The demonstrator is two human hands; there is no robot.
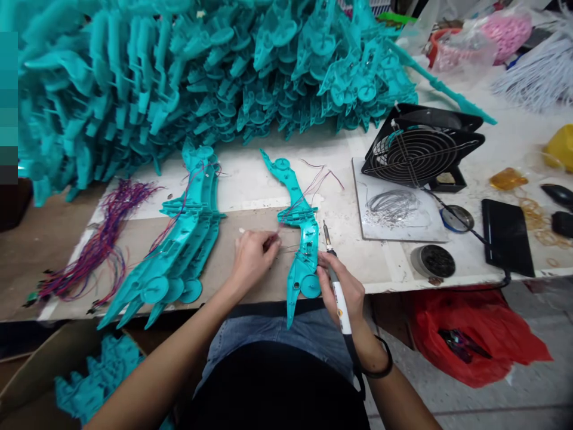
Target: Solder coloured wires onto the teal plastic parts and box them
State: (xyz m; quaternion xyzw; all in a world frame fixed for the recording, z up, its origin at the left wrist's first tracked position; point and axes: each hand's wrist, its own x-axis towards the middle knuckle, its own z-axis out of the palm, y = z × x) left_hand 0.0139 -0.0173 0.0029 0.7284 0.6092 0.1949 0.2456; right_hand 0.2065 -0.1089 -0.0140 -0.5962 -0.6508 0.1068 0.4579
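Note:
A turquoise plastic bow-shaped shell half [308, 242] lies on the table edge between my hands. In my right hand [347, 286] is a soldering iron [336, 291] with a white handle, its metal tip pointing up beside the shell's right side. Some fingers of that hand touch or nearly touch the shell. My left hand [254, 258] is closed, pinching thin wires left of the shell; their ends are partly hidden by the fingers. Thin red and purple wires [320, 179] trail across the shell's upper part. More stacked turquoise shells [190, 230] lie to the left.
A large heap of turquoise shells [233, 65] fills the back. Bundled wires [107, 239] lie at left. On the right are a black fan [416, 149], coiled solder-like wire [389, 206] on a white board, a round tin [433, 261], a black box [505, 236] and a red bag [474, 334] below.

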